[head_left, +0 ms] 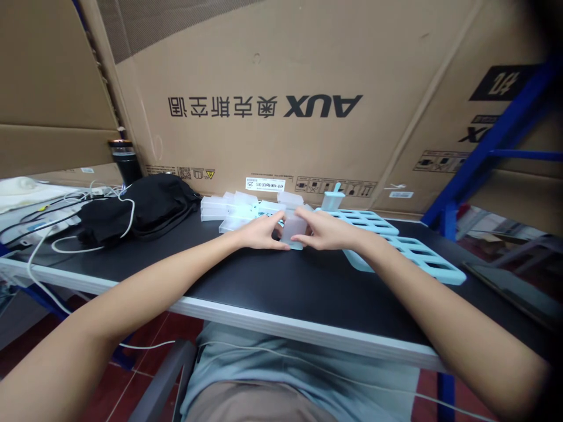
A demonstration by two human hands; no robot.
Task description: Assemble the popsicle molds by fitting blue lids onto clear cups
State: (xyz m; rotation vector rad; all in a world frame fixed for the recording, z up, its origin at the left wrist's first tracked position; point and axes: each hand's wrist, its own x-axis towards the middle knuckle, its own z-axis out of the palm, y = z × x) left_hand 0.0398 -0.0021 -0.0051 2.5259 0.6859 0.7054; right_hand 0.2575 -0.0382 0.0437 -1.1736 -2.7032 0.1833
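Note:
A frosted popsicle mold (293, 227) stands upright on the black tabletop, a light-blue edge at its bottom. My left hand (263, 232) grips it from the left, thumb and fingers on its side. From the right, my right hand (324, 230) closes on the same mold. Several clear mold cups (215, 206) lie in a loose pile behind and left of my hands, with light-blue pieces (269, 207) among them. Right of the pile, one mold with a light-blue stick lid (333, 198) stands upright.
Two light-blue slotted racks (433, 272) lie on the right, partly behind my right forearm. A dark flat device (512, 287) is at the right edge. On the left are a black bag (160, 202), white cables (125, 225) and a dark bottle (126, 164). Large cardboard (264, 58) stands behind.

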